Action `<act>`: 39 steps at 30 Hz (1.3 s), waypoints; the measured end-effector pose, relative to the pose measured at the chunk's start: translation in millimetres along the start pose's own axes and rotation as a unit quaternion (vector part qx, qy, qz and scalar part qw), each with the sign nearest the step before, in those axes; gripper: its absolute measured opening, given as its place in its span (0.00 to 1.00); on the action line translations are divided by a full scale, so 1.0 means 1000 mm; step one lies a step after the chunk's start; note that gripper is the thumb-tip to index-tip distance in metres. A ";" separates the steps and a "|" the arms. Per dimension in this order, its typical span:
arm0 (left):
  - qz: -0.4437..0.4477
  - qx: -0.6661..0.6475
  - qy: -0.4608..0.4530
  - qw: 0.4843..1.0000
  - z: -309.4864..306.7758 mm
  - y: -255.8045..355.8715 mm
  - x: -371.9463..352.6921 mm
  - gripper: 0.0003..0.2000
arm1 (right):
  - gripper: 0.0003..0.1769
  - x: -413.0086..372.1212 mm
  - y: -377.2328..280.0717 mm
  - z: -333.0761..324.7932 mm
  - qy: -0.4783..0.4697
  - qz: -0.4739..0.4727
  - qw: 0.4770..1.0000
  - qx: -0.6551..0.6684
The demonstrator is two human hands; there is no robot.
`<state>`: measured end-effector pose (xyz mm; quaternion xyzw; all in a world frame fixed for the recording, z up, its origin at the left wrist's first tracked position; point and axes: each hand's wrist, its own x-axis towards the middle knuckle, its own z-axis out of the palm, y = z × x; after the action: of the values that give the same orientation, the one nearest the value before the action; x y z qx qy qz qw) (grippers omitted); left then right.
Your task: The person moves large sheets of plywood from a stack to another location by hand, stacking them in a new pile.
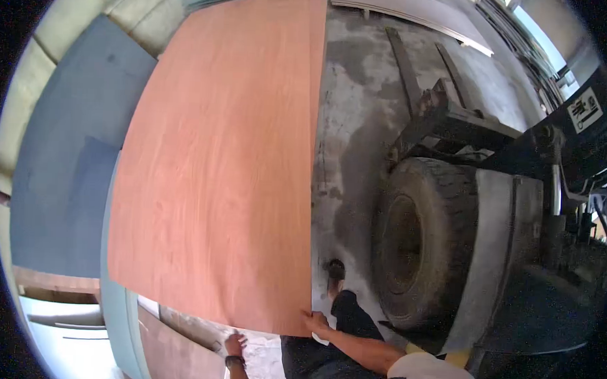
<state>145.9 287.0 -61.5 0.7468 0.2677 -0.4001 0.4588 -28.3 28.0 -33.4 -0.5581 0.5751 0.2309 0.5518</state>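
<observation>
A large reddish wood-grain sheet (217, 160) fills the middle of the view, lying on top of a stack. My right hand (317, 324) grips its near right corner, with the thumb on the upper face. Just below the near edge of the sheet, my left hand (234, 344) is held up with its fingers apart and nothing in it. A dark band circles the left wrist. Under my left arm is a pale whitish surface (263, 355).
Dark grey boards (70, 161) lie to the left, with a greenish panel (117, 323) alongside. On the right stands a forklift with a big tyre (415, 243) and forks (404, 69) pointing away. More sheets (423, 16) lie at the back. My foot (336, 271) is on the concrete floor.
</observation>
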 end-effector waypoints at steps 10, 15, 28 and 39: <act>-0.034 -0.107 0.044 0.993 0.046 0.042 -0.009 0.42 | 0.29 -0.029 -0.009 -0.161 0.045 0.021 0.994 0.097; -0.072 -0.449 0.062 0.888 0.069 0.083 0.004 0.34 | 0.29 0.005 0.044 -0.170 0.083 -0.057 0.992 0.079; 0.051 -0.390 0.003 0.919 -0.012 0.137 0.050 0.15 | 0.30 -0.047 0.028 -0.192 0.084 0.015 0.996 0.032; 0.061 -0.354 -0.181 0.916 -0.052 0.126 0.111 0.26 | 0.29 -0.133 -0.036 -0.210 0.189 -0.008 0.982 -0.024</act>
<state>320.0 282.9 -82.3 0.4653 0.2578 -0.3788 0.7574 -106.5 -115.8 157.4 -0.6097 0.6584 0.1309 0.4214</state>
